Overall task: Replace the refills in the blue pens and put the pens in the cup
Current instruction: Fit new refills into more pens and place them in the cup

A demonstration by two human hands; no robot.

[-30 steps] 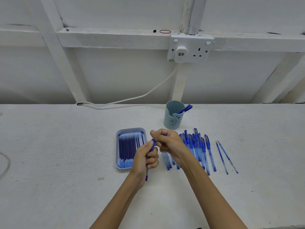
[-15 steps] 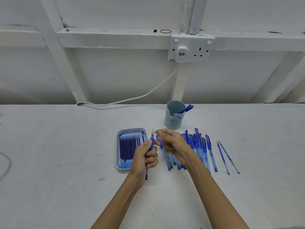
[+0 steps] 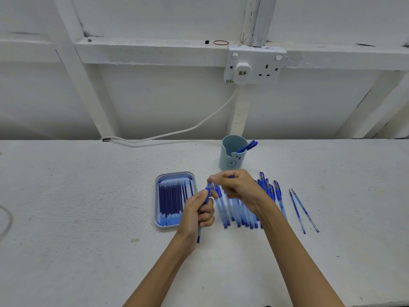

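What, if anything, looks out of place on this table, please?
Only two bare refills lie loose on the table, right of the pen row, apart from the tray holding the others. Nothing looks spilled or broken.

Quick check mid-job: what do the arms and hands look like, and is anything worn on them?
The left forearm and right forearm are bare down to the frame edge, with no sleeves showing. The left hand and right hand wear no gloves. No ring, watch or wristband is visible.
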